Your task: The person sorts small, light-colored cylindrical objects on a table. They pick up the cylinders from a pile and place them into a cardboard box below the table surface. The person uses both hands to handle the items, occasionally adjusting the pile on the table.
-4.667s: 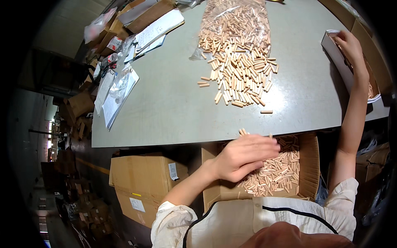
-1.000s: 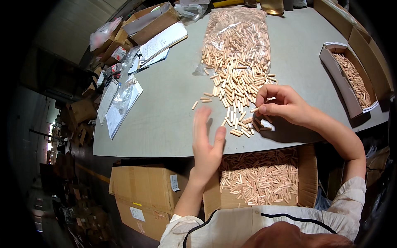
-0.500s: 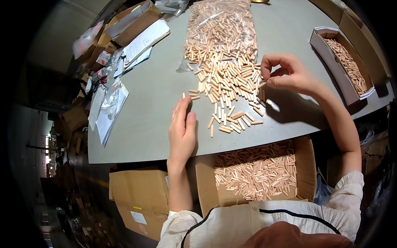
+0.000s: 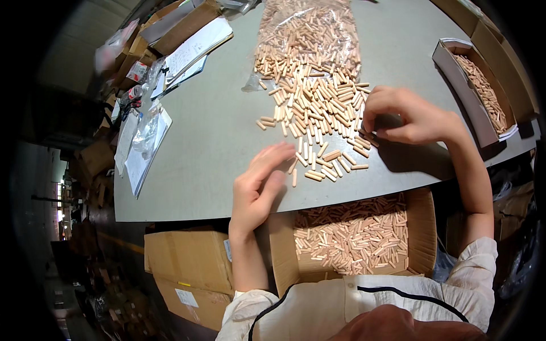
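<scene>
Dozens of loose wooden dowels (image 4: 327, 105) lie on the table (image 4: 193, 170), spilling toward the near edge from the clear bag (image 4: 307, 28). In the last half second the left hand (image 4: 254, 187), thumb spread from its fingers, has shifted right to the near-left fringe, while the curled right hand (image 4: 410, 116), pinching a dowel or not I cannot tell, has lowered at the right edge, leaving the nearest dowels between both hands.

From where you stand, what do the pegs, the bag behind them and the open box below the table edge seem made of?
Pegs: probably bare wood, smooth-looking, judging by their pale tan colour.
Bag: likely thin plastic, glossy; it's see-through and wrinkled.
Box: seemingly cardboard, dull and uncoated, with plain brown, thin walls.
</scene>
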Tool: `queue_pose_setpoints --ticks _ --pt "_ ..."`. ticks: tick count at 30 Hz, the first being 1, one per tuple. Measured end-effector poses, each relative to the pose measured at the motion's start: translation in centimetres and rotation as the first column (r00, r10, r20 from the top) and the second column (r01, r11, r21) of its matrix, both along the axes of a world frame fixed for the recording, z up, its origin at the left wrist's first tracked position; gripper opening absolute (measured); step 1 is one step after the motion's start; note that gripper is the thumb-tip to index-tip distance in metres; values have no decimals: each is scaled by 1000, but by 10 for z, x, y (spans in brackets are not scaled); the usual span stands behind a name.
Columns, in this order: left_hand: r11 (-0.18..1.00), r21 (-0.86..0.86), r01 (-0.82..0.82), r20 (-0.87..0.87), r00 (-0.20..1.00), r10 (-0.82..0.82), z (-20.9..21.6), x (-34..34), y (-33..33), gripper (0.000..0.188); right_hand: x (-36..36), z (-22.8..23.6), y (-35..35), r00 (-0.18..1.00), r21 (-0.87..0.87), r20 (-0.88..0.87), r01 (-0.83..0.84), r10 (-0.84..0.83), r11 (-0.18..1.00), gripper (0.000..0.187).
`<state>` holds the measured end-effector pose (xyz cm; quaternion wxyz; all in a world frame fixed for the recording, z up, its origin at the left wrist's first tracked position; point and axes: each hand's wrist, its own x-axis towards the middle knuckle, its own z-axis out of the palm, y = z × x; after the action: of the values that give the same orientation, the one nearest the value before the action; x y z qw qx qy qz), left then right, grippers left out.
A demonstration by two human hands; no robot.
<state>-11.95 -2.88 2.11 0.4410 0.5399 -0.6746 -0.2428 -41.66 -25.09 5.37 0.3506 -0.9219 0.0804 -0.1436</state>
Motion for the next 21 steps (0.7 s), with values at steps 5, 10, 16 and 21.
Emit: queue_pose_setpoints --ticks 5,10,16,21 --pt "963 168 -211 -353 899 259 -1 -8 6 31 -7 -10 -18 935 51 -27 353 -352 934 20" --pt "931 128 -343 -391 845 365 -5 -7 6 30 -8 3 -12 938 84 -161 322 -307 943 26" --pt "929 104 -355 -346 863 368 -7 -7 5 28 -4 14 6 964 256 -227 195 -137 947 21" --pt "927 104 -361 -317 871 375 -10 -4 5 27 -2 14 6 966 254 -245 147 -83 956 21"
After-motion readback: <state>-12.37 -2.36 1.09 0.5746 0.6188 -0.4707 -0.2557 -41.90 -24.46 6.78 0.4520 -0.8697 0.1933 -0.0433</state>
